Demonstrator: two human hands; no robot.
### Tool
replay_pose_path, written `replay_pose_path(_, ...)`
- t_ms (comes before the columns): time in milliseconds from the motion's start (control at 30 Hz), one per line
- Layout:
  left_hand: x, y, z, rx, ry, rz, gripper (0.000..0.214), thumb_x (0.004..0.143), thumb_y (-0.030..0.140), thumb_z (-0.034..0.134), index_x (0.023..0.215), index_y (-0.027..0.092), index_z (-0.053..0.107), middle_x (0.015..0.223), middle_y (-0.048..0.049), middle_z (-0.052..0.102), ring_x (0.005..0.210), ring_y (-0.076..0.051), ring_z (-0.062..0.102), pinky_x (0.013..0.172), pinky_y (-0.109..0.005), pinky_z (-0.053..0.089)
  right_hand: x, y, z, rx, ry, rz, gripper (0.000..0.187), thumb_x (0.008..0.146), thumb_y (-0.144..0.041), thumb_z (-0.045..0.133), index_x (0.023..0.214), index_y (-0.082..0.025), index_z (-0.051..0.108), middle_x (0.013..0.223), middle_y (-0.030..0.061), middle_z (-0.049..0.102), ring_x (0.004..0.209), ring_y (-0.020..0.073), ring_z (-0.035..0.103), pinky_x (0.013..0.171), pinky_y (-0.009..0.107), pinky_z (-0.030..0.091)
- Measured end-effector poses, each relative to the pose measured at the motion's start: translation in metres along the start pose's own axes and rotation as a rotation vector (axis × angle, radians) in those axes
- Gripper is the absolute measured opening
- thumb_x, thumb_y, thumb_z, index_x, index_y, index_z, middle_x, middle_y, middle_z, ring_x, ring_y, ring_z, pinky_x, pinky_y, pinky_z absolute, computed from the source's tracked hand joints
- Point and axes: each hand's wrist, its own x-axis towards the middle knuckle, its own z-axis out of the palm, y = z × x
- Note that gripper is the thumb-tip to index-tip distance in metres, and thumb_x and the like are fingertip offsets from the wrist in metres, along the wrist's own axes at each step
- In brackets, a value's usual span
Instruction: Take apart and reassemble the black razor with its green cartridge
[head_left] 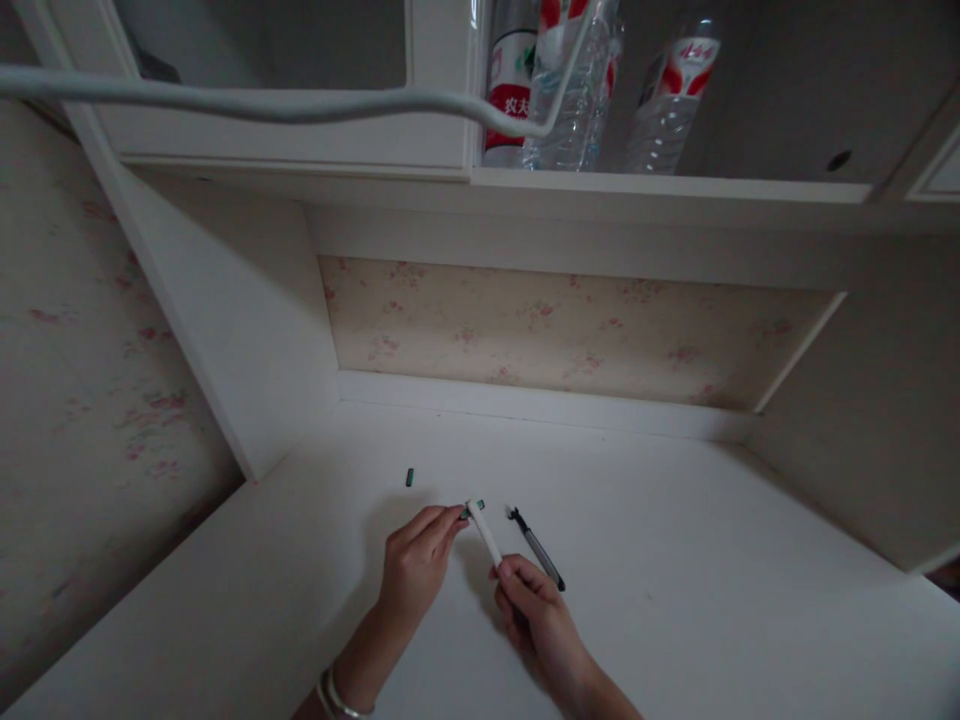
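My right hand (529, 605) is closed around the lower end of a slim white razor handle (486, 535), which slants up and to the left. Across its tip lies a small green-and-black piece (481, 505), apparently a razor head. The fingers of my left hand (420, 550) pinch the left end of that piece against the handle's tip. Whether the two are joined I cannot tell. To the right, a grey-and-black razor handle (538, 550) with a forked black tip lies on the white desk (675, 600). A second small green-and-black piece (409, 477) rests farther back, left of centre.
Above the desk hangs a white cabinet (300, 135) with several plastic bottles (671, 100) on its shelf. A pale cable or rod (300, 105) crosses in front of it. White side panels (225, 310) and a floral back wall (525, 320) enclose the desk.
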Motion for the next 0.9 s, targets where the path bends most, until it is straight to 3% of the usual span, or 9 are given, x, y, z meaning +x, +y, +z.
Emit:
replay_pose_path(133, -0.0007, -0.0018, 0.0014, -0.003, -0.007, 0.012, 0.021, 0.086, 0.014, 0.058, 0.106, 0.018, 0.064, 0.083, -0.0029, 0.068, 0.073, -0.011, 0.065, 0.069, -0.019, 0.053, 0.0000, -0.0045, 0.0012, 0.003, 0.084, -0.006, 0.045, 0.069, -0.058, 0.073, 0.077, -0.017, 0.057, 0.050, -0.0077, 0.039, 0.038, 0.0033, 0.025, 0.037, 0.018, 0.011)
replay_pose_path(333, 0.0003, -0.0009, 0.0011, 0.024, -0.023, -0.014, 0.018, 0.087, 0.015, 0.057, 0.102, 0.019, 0.065, 0.085, -0.0031, 0.069, 0.075, -0.012, 0.066, 0.070, -0.020, 0.052, -0.0018, 0.0012, 0.0011, -0.013, -0.057, 0.014, 0.041, 0.077, -0.056, 0.067, 0.082, -0.016, 0.059, 0.050, -0.0069, 0.039, 0.039, 0.0043, 0.022, 0.037, 0.020, 0.009)
replay_pose_path(567, -0.0034, -0.0038, 0.0032, 0.003, -0.030, 0.003, 0.021, 0.086, 0.014, 0.058, 0.106, 0.019, 0.064, 0.085, -0.0024, 0.068, 0.075, -0.011, 0.065, 0.070, -0.020, 0.053, 0.0020, -0.0022, 0.0003, 0.036, 0.077, -0.029, 0.042, 0.071, -0.055, 0.073, 0.077, -0.016, 0.060, 0.051, -0.0062, 0.040, 0.043, 0.0050, 0.028, 0.039, 0.018, 0.013)
replay_pose_path(800, -0.0004, -0.0013, 0.0021, 0.018, -0.035, 0.000, 0.019, 0.087, 0.014, 0.056, 0.102, 0.019, 0.066, 0.086, -0.0032, 0.069, 0.076, -0.012, 0.066, 0.069, -0.019, 0.053, 0.0012, 0.0050, 0.0008, -0.026, -0.109, -0.012, 0.043, 0.079, -0.057, 0.063, 0.083, -0.014, 0.062, 0.047, -0.0051, 0.047, 0.032, 0.0038, 0.025, 0.034, 0.020, 0.010)
replay_pose_path(900, -0.0017, -0.0032, 0.0033, 0.016, -0.018, 0.007, 0.020, 0.087, 0.014, 0.057, 0.105, 0.020, 0.065, 0.086, -0.0032, 0.069, 0.076, -0.011, 0.066, 0.070, -0.019, 0.053, 0.0019, 0.0022, 0.0012, -0.010, -0.035, -0.026, 0.043, 0.077, -0.057, 0.065, 0.082, -0.014, 0.061, 0.047, -0.0054, 0.047, 0.033, 0.0037, 0.027, 0.034, 0.019, 0.011)
